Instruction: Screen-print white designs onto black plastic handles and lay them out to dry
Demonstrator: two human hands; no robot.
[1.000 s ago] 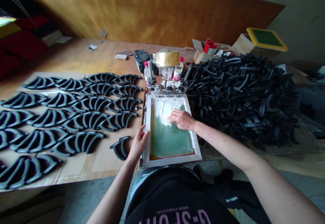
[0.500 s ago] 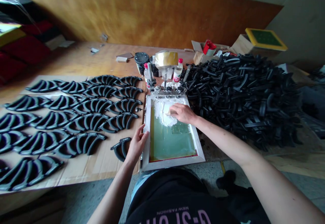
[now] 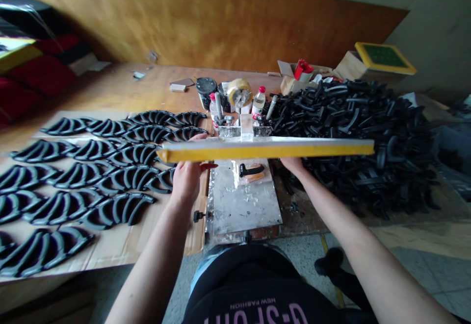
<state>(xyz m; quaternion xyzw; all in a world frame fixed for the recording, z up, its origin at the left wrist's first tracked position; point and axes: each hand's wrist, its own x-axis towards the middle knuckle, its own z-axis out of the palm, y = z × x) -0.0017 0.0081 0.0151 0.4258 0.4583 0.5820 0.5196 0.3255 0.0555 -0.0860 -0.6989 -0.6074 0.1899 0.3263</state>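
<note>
The screen frame [image 3: 268,150] is tilted up on its hinge, so its long yellow edge faces me. My left hand [image 3: 189,177] is at the frame's left part, fingers behind and under the edge, gripping it. My right hand [image 3: 291,162] is under the right part of the frame; its fingers are hidden behind the edge. Below the frame lies a grey metal base plate [image 3: 246,206]. On it one black curved handle [image 3: 251,170] rests in a pale holder. The hinge clamp [image 3: 247,127] stands behind the frame.
Rows of black curved parts [image 3: 106,206] cover cardboard at the left. A large heap of black parts [image 3: 353,118] lies at the right. Behind the hinge stand a black tub [image 3: 206,88], a tape roll [image 3: 239,93] and a red-capped bottle [image 3: 259,102].
The screen frame has swung up from lying flat, uncovering the plate and black handle. My left hand moved up along it. My right hand left the white paste and moved right, under the frame.
</note>
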